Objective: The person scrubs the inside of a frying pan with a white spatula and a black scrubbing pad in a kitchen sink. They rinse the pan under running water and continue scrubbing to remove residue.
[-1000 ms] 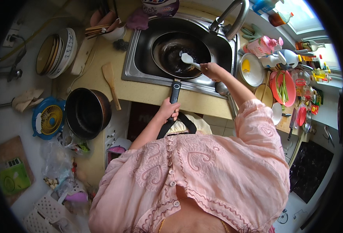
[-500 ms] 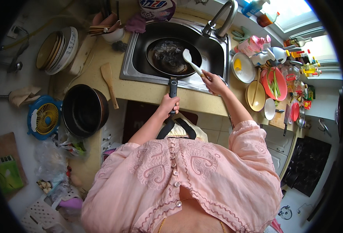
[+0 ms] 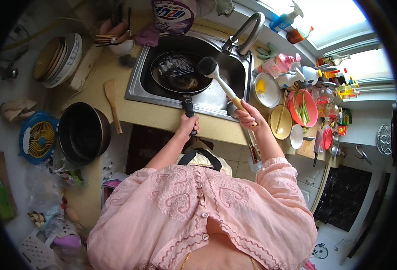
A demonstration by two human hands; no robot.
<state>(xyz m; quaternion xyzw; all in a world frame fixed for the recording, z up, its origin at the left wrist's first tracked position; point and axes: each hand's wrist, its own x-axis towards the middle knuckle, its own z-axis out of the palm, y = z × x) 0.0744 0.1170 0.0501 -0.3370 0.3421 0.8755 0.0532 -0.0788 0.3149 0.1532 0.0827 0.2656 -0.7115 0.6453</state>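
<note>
My left hand [image 3: 188, 125] is wrapped round the black handle of a frying pan [image 3: 201, 86]. The dark pan rests tilted or level, I cannot tell which, in the stainless steel sink [image 3: 207, 109], with some shiny liquid inside. My right hand [image 3: 249, 116] grips the wooden handle of a dish brush [image 3: 222, 84] with a white neck. Its round head of black bristles is raised over the pan's right edge, bristles facing up and outward. Behind the brush curves the grey faucet [image 3: 257, 28].
A wooden spatula [image 3: 113, 105] and a deep dark pot [image 3: 85, 133] are on the left counter, near a blue fan [image 3: 38, 137] and stacked plates [image 3: 68, 60]. To the right are a white bowl [image 3: 272, 95], a yellow bowl [image 3: 277, 130], a red basin [image 3: 293, 108] and a knife [image 3: 316, 148].
The brush has come up out of the pan and turned, so its black bristles now show. My right hand has drawn back toward me. The left hand keeps its hold on the pan handle.
</note>
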